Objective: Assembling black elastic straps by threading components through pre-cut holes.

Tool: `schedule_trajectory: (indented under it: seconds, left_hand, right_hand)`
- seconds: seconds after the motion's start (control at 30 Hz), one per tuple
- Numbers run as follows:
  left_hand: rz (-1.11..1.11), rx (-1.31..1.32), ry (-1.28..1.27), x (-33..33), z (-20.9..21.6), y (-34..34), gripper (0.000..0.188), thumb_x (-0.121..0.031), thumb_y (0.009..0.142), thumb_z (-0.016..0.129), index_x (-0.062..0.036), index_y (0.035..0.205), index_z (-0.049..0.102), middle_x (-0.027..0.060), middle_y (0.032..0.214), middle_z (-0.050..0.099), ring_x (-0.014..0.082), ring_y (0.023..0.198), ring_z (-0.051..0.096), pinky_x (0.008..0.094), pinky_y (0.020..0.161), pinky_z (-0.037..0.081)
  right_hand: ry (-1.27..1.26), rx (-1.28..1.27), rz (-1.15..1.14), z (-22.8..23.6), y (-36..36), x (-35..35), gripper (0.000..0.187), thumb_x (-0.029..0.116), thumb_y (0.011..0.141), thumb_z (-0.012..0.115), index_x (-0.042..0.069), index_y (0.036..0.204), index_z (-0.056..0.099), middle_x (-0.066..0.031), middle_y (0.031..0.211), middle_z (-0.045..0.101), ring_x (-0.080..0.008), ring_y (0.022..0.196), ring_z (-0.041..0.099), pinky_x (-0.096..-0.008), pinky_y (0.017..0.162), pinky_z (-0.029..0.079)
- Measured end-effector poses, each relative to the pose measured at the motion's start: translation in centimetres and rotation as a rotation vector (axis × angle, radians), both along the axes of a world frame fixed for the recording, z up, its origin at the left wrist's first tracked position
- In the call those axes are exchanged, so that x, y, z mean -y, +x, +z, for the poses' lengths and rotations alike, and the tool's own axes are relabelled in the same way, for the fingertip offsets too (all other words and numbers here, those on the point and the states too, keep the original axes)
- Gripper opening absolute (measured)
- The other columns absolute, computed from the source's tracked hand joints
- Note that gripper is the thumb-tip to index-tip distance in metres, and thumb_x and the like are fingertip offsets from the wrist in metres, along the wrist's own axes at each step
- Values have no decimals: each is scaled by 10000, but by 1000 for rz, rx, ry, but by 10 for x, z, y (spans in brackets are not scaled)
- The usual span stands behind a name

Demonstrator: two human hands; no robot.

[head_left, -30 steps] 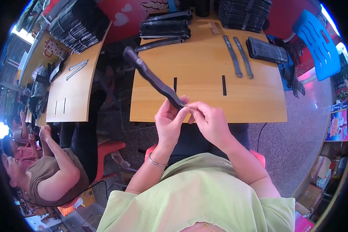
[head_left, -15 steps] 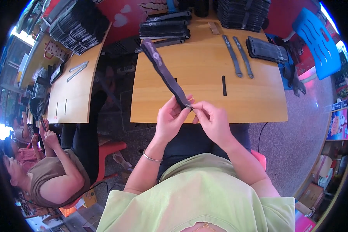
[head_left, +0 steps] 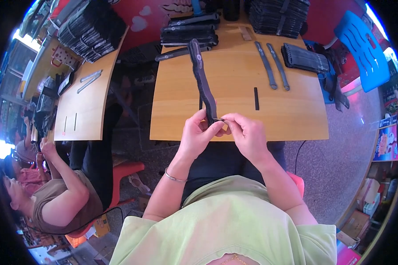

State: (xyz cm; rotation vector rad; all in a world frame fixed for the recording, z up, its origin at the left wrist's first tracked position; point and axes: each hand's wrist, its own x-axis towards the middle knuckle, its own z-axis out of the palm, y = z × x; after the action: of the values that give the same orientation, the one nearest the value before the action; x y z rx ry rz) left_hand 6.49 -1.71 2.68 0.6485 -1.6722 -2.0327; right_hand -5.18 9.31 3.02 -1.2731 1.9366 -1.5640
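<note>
A long dark grey fabric strap (head_left: 201,77) with a pale printed mark stands up from my hands, over the near edge of the wooden table (head_left: 234,75). My left hand (head_left: 196,134) is closed round its lower end, thumb on top. With thumb and forefinger my right hand (head_left: 248,134) pinches the tip of that same end, just right of the left thumb. The detail between the fingertips is too small to make out. Two flat grey straps (head_left: 265,64) lie side by side toward the right of the tabletop, beside a folded bundle of dark straps (head_left: 306,58).
Stacks of dark straps (head_left: 189,33) sit at the table's back left, and a taller banded pile (head_left: 279,17) at the back right. A blue chair (head_left: 362,51) stands at right. At left a co-worker (head_left: 66,194) sits by another table (head_left: 82,108) with a strap pile.
The strap's free end has swung right and become more upright. My hands stay at its lower end, the right one shifting slightly. The co-worker's hands have moved a little.
</note>
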Motion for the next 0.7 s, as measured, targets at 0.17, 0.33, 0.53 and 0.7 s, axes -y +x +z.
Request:
schedule_trajectory:
  seconds: [0.17, 0.33, 0.53, 0.7]
  left_hand:
    - [-43, 29, 31, 3, 9, 2, 467, -35, 887, 605, 31, 1318, 439, 38, 851, 617, 100, 737, 644, 225, 686, 540]
    - [-350, 171, 158, -4, 8, 31, 429, -15, 872, 594, 43, 1279, 472, 63, 878, 626, 129, 745, 654, 227, 684, 536]
    - [-453, 111, 370, -7, 14, 45, 372, -6, 893, 476, 66, 1257, 451, 118, 896, 635, 220, 851, 673, 292, 779, 549]
    - [-419, 84, 365, -10, 5, 35, 252, -9, 848, 465, 27, 1097, 460, 127, 848, 612, 221, 731, 635, 311, 647, 522]
  right_hand:
    - [36, -214, -24, 6, -6, 1, 120, 112, 860, 610, 98, 966, 665, -81, 696, 656, -224, 611, 653, -347, 527, 482]
    - [140, -222, -326, 32, -50, 1, 133, 120, 861, 607, 120, 978, 670, -82, 723, 662, -247, 637, 652, -344, 558, 486]
    - [156, -409, 222, 58, -59, -14, 146, 124, 865, 599, 117, 996, 662, -107, 744, 660, -270, 663, 647, -355, 574, 482]
    - [218, -447, 238, 84, -50, -28, 281, 57, 848, 603, 72, 1128, 626, -101, 694, 639, -198, 563, 622, -301, 534, 459]
